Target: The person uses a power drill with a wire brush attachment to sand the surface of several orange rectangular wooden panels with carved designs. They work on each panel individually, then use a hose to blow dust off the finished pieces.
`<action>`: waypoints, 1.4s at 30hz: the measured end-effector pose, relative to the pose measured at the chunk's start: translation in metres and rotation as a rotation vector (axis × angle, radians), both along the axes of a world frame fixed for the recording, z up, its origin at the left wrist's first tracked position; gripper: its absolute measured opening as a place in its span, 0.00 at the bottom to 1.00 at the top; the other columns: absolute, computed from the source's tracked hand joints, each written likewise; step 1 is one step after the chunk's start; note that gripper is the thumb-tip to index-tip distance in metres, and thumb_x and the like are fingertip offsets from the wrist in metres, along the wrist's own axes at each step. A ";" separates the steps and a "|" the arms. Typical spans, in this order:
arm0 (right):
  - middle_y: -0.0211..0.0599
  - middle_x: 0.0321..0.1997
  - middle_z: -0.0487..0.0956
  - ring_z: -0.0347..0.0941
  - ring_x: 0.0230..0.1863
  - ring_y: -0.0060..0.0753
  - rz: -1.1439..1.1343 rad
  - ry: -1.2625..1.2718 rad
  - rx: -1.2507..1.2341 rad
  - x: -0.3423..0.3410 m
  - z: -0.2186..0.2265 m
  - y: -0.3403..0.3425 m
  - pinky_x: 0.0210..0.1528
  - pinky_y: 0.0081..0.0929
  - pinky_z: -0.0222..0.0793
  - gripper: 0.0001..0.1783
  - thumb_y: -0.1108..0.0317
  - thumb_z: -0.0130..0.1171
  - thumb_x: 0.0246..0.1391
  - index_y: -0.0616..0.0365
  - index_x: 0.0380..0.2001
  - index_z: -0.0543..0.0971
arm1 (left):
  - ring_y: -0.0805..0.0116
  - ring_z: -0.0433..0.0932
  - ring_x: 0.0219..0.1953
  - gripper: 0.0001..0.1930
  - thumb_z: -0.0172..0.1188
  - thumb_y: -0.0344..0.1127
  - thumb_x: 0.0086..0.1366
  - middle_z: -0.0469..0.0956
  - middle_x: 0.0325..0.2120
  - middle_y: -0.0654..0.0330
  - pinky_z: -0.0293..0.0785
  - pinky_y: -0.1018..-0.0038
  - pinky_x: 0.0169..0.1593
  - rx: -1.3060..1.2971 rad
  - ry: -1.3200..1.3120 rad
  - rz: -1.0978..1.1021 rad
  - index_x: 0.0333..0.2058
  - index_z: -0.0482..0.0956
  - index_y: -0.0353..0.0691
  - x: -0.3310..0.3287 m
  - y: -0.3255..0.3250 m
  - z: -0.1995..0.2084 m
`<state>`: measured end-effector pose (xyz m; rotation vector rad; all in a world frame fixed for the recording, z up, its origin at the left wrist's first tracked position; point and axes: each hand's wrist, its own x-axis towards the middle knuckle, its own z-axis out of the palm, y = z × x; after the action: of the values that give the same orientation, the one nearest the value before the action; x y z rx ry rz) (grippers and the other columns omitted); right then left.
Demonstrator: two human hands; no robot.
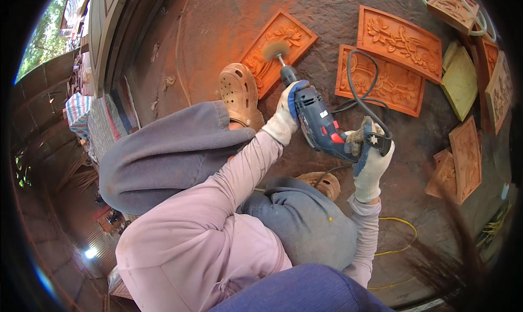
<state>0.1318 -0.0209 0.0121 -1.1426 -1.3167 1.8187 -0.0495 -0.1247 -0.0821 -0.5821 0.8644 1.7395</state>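
Note:
A dark blue electric drill point(315, 116) is held in both gloved hands. My left hand point(287, 111) wraps round its front body, just behind the chuck. Closed round the rear handle is my right hand point(372, 158), beside the black power cord point(357, 89). A round bristle brush point(277, 50) on a thin shank sits in the chuck. It is over the carved face of an orange-brown wooden panel point(300, 35) with a floral relief; whether the bristles touch I cannot tell. My left foot, in a brown clog point(239, 90), stands against this panel's near edge.
Two carved panels point(400, 42) overlap on the floor to the right. More panels point(466, 159) lean or lie at the far right, beside a greenish board point(460, 83). The cord loops over the panels. A yellow cable point(406, 225) runs along the floor. Orange dust coats the ground.

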 end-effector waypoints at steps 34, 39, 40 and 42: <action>0.35 0.19 0.74 0.67 0.18 0.20 -0.168 0.320 -0.274 -0.018 -0.008 -0.055 0.19 0.18 0.59 0.09 0.70 0.53 0.60 0.65 0.27 0.73 | 0.60 0.80 0.30 0.08 0.57 0.36 0.60 0.79 0.28 0.55 0.79 0.64 0.38 -0.082 0.073 -0.176 0.34 0.75 0.37 -0.045 -0.034 -0.007; 0.38 0.19 0.75 0.67 0.17 0.21 -0.209 0.306 -0.341 0.000 -0.003 -0.056 0.20 0.19 0.61 0.08 0.71 0.52 0.59 0.66 0.29 0.74 | 0.59 0.80 0.31 0.10 0.55 0.38 0.62 0.79 0.30 0.54 0.79 0.63 0.39 -0.055 0.175 -0.166 0.37 0.76 0.38 -0.016 -0.027 0.004; 0.38 0.19 0.75 0.69 0.17 0.22 -0.216 0.301 -0.251 0.000 0.000 -0.055 0.20 0.19 0.63 0.09 0.71 0.53 0.59 0.67 0.29 0.74 | 0.59 0.80 0.31 0.10 0.55 0.37 0.62 0.79 0.30 0.53 0.79 0.63 0.39 -0.105 0.222 -0.150 0.37 0.76 0.38 -0.011 -0.028 0.004; 0.34 0.18 0.74 0.66 0.16 0.20 -0.176 0.243 -0.316 -0.007 0.001 -0.055 0.20 0.20 0.64 0.11 0.66 0.54 0.60 0.63 0.28 0.75 | 0.58 0.80 0.31 0.09 0.54 0.37 0.62 0.80 0.30 0.53 0.79 0.63 0.39 -0.136 0.202 -0.141 0.36 0.76 0.38 -0.017 -0.032 0.002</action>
<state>0.1249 -0.0758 0.0127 -1.1134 -0.7854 2.0040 -0.0661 -0.1569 -0.0799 -0.4277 1.1452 1.6382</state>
